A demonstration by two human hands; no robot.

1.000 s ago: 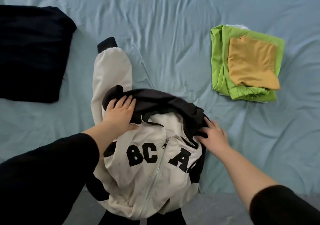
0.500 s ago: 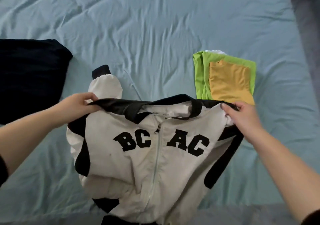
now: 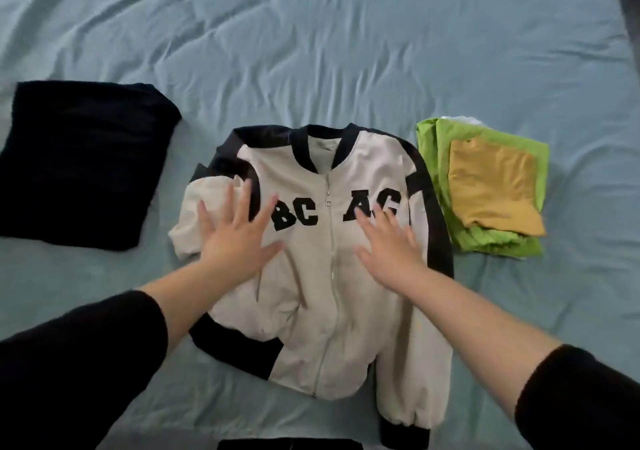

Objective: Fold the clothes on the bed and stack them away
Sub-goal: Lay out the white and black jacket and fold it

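Now we have the jacket (image 3: 322, 276) lying face up, zipped, in the middle of the bed (image 3: 311, 51). Our left hand (image 3: 235, 238) and right hand (image 3: 388, 245) press flat on its chest, fingers spread and gripping nothing. A dark folded garment (image 3: 79, 162) lies left; a green-and-yellow stack (image 3: 485, 186) sits right, just beside the jacket.

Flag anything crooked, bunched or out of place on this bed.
The varsity jacket lies face up, but one sleeve is bunched and creased beside the chest under the left hand, not flat. The right hand rests on the other side, which looks smoother. The mustard garment sits slightly skewed on the green garment.
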